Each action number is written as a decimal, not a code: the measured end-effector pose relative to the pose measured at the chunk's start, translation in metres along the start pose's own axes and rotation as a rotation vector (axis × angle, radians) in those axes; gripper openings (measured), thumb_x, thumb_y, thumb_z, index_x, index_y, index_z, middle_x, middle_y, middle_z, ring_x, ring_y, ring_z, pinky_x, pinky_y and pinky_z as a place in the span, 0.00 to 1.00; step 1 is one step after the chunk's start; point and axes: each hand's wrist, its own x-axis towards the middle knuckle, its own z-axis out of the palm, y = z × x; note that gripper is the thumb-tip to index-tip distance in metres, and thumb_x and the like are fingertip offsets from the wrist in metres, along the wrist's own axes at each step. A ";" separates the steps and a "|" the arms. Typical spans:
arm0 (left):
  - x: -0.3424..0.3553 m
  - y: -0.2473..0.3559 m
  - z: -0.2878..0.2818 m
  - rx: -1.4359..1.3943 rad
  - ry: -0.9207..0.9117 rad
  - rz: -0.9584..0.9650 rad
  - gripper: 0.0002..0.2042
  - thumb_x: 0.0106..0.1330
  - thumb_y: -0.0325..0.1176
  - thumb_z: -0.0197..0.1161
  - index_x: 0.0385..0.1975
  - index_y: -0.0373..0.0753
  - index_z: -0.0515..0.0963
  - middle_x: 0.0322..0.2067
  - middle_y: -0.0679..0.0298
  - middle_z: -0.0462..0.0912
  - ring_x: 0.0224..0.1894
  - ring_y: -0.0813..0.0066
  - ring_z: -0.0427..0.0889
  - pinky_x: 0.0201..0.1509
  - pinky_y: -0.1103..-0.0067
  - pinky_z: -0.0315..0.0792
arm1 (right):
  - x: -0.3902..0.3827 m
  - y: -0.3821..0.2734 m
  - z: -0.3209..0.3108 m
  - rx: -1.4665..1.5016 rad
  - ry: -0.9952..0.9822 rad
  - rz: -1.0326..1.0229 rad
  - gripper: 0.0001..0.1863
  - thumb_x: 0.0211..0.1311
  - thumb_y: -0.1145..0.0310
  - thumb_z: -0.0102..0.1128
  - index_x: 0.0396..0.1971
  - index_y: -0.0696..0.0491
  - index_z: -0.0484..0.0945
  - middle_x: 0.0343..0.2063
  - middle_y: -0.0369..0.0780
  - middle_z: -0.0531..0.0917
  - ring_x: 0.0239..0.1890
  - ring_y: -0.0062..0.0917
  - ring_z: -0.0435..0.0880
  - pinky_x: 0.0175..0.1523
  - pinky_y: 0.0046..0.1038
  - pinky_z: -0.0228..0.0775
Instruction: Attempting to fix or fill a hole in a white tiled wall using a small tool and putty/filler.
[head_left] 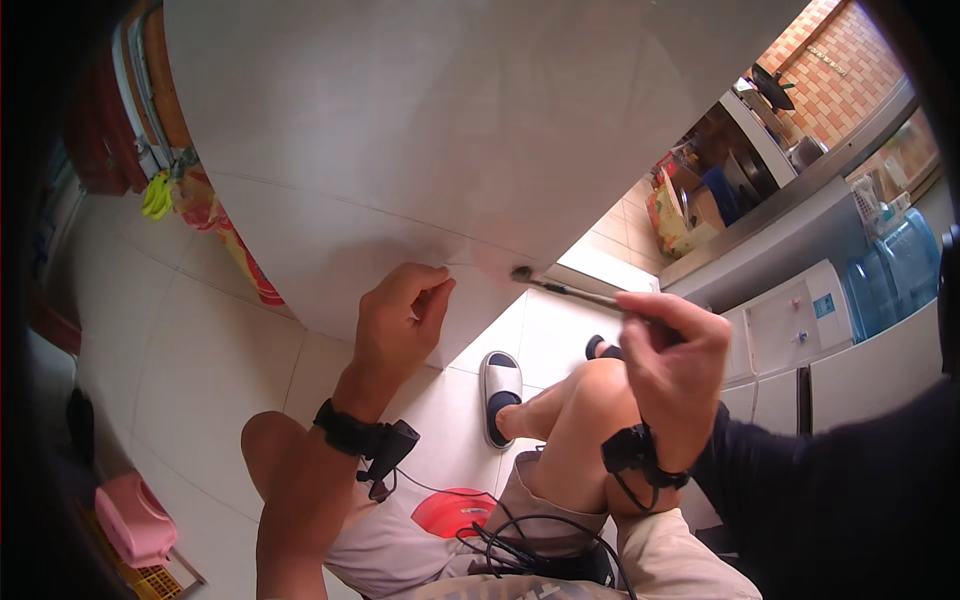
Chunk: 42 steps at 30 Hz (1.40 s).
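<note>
My right hand (675, 350) pinches the end of a slim, stick-like tool (578, 293). The tool points left over the table's edge and has a dark section near its far end. By that end is a small dark clump (521, 273); I cannot tell whether it is the tool's tip or a separate piece. Over the pale tabletop (400, 130), my left hand (400, 315) is closed, thumb and forefinger pressed together. A faint thin line runs from those fingertips toward the clump, but what they hold is too small to name.
Below my lap is a red basin (450, 512), with black cables (520, 540) looping nearby. At the lower left stands a pink plastic stool (138, 520). A white water dispenser (790, 315) and blue water jug (895, 265) are at right. My foot wears a slipper (500, 380).
</note>
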 end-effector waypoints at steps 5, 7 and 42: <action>-0.006 0.004 0.005 0.024 -0.040 0.019 0.08 0.64 0.21 0.71 0.40 0.34 0.81 0.34 0.56 0.85 0.29 0.66 0.87 0.30 0.78 0.81 | -0.001 0.001 0.015 -0.052 0.000 -0.022 0.09 0.51 0.79 0.66 0.33 0.60 0.89 0.16 0.40 0.81 0.17 0.15 0.74 0.26 0.20 0.65; -0.003 0.006 0.007 0.046 -0.062 0.053 0.08 0.64 0.21 0.71 0.40 0.34 0.81 0.35 0.56 0.86 0.30 0.64 0.87 0.30 0.77 0.81 | 0.002 0.002 0.013 -0.057 -0.042 0.007 0.09 0.51 0.79 0.66 0.33 0.59 0.89 0.16 0.41 0.81 0.17 0.16 0.76 0.26 0.20 0.67; -0.008 -0.021 -0.057 0.287 0.164 -0.139 0.05 0.65 0.20 0.69 0.39 0.33 0.85 0.24 0.69 0.82 0.23 0.90 0.76 0.25 0.88 0.69 | -0.011 0.023 0.054 0.158 0.043 -0.321 0.14 0.52 0.85 0.66 0.39 0.56 0.88 0.14 0.37 0.76 0.13 0.19 0.72 0.20 0.23 0.62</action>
